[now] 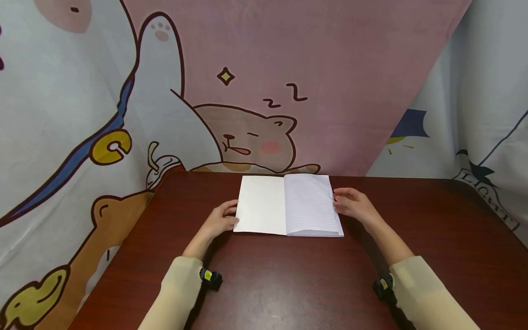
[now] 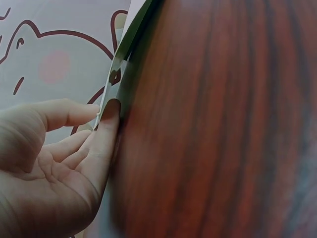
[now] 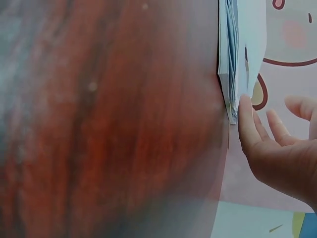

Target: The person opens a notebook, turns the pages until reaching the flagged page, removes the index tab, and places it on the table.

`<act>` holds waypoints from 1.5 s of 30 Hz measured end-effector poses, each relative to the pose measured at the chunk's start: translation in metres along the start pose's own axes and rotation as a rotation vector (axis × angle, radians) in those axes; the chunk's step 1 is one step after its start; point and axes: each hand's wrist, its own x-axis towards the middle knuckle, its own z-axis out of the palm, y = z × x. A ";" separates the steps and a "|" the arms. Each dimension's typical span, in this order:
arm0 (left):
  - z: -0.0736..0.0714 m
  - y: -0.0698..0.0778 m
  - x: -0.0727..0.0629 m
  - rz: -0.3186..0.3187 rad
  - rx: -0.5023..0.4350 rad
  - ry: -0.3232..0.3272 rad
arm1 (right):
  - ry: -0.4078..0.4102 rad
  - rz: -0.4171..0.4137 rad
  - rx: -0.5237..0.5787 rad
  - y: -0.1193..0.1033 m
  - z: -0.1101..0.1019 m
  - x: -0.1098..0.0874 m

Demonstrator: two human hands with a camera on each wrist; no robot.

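Observation:
An open notebook point(image 1: 311, 201) lies at the far side of the table, with a blank white left side and a ruled right page. At its left edge, my left hand point(image 1: 220, 220) pinches the cover. The left wrist view shows the thumb on one face of the cover edge point(image 2: 113, 74) and fingers behind it. My right hand point(image 1: 356, 205) is by the notebook's right edge. In the right wrist view, one fingertip touches or nearly touches the page edges point(image 3: 230, 59); the thumb stands apart and the fingers are loosely bent. A top page lifts slightly off the stack.
The dark reddish-brown wooden table point(image 1: 268, 279) spreads around the notebook. Behind it hangs a cloth point(image 1: 350, 82) printed with cartoon animals. A small black device point(image 1: 212, 278) sits at the left wrist and another device point(image 1: 384, 288) at the right wrist.

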 end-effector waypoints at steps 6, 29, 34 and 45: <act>-0.001 -0.002 0.000 -0.006 0.005 0.011 | -0.020 0.027 -0.011 0.000 0.001 -0.001; -0.009 -0.008 0.002 -0.021 -0.020 -0.050 | 0.020 0.013 0.009 -0.004 0.005 0.001; -0.009 -0.008 0.001 -0.015 -0.058 -0.057 | 0.040 0.007 -0.013 -0.009 0.007 0.001; -0.008 -0.007 0.000 -0.022 -0.085 -0.052 | 0.076 -0.019 -0.001 -0.017 0.010 0.004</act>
